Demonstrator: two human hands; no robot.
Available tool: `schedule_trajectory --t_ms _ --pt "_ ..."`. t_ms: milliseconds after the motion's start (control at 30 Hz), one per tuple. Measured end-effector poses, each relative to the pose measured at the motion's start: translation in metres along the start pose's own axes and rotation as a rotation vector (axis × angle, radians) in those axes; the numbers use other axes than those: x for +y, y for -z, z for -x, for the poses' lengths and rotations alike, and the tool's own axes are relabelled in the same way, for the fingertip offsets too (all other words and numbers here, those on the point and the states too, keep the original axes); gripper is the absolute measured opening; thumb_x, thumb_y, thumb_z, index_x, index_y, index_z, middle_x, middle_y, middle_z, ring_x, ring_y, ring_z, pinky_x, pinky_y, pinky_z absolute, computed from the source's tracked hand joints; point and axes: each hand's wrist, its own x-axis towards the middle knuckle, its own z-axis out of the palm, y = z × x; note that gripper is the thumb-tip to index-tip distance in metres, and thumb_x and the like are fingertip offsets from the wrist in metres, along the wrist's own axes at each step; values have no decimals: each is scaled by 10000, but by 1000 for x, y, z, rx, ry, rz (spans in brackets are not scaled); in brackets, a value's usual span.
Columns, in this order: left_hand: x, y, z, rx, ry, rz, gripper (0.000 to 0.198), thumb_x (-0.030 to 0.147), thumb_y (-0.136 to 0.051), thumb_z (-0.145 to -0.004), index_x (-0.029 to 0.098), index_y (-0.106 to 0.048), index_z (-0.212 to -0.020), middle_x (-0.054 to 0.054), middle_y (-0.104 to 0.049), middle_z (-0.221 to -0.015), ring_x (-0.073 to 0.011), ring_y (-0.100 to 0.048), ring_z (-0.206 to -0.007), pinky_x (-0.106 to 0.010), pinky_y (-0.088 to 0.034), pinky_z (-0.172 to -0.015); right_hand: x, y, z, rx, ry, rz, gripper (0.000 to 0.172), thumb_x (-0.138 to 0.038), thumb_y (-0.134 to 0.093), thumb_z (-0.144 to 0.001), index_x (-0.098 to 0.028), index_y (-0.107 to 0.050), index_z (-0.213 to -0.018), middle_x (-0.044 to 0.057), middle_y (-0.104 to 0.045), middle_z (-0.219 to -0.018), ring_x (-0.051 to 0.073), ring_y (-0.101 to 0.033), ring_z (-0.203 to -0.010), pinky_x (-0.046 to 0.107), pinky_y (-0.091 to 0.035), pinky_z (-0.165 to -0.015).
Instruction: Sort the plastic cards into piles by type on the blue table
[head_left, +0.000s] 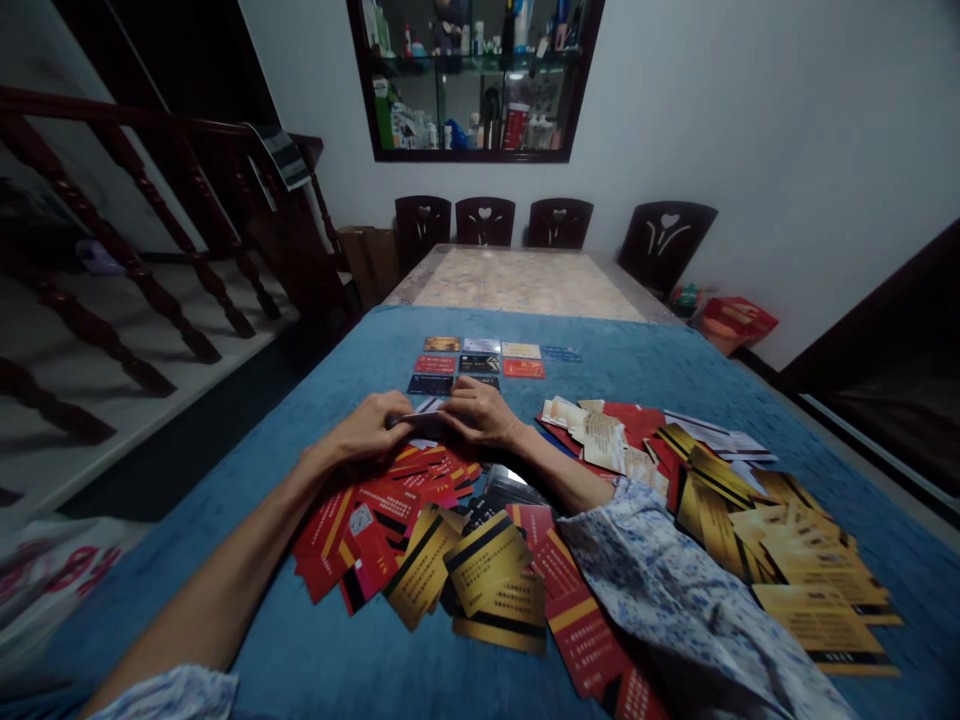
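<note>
Both hands meet over the near end of the laid-out cards, with pale plastic cards [421, 424] pinched between them; how many is unclear. My left hand [373, 425] grips their left end, fingers curled. Thumb and fingers of my right hand [480, 412] close on the right end. Just beyond, cards lie in neat rows, among them a dark blue card [430, 384], a red card [435, 364] and a black card [478, 364]. My right hand partly covers another dark card [489, 381]. Below my wrists spreads a loose heap of red cards [375, 510] and gold cards [495, 565].
A blue cloth [300, 590] covers the near part of the table. Right of my forearm lies another pile of gold cards [795, 540], cream cards [604, 440] and red ones. Dark chairs [484, 222] stand around the far end. A plastic bag [64, 575] is at the left.
</note>
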Motion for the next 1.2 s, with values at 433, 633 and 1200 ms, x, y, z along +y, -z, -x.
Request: schedule_trajectory --t_ms 433,633,1200 --pt "-13 -9 -1 87 35 -5 465 236 -568 -808 187 -697 -1252 -79 -749 -1217 -233 -698 -1080 -348 -527 -994 3 -4 6 -109 -126 -62 518 -138 -559 -826 -168 -580 -1343 112 -708 -1051 258 -550 -976 412 -511 -880" --pt "-13 -8 -1 95 41 -76 454 240 -544 -827 185 -714 -1245 -80 -752 -1099 -218 -681 -985 -339 -524 -946 5 -4 6 -108 -108 -104 582 -119 -564 -783 -161 -572 -1363 107 -703 -1029 257 -550 -961 416 -516 -878" --pt "4 -7 -7 342 177 243 230 360 -626 -777 174 -715 -879 -34 -741 -869 -204 -663 -842 -340 -529 -871 3 -2 5 19 -260 -145 372 -260 -614 -876 -169 -620 -1237 79 -654 -931 245 -563 -936 419 -521 -858"
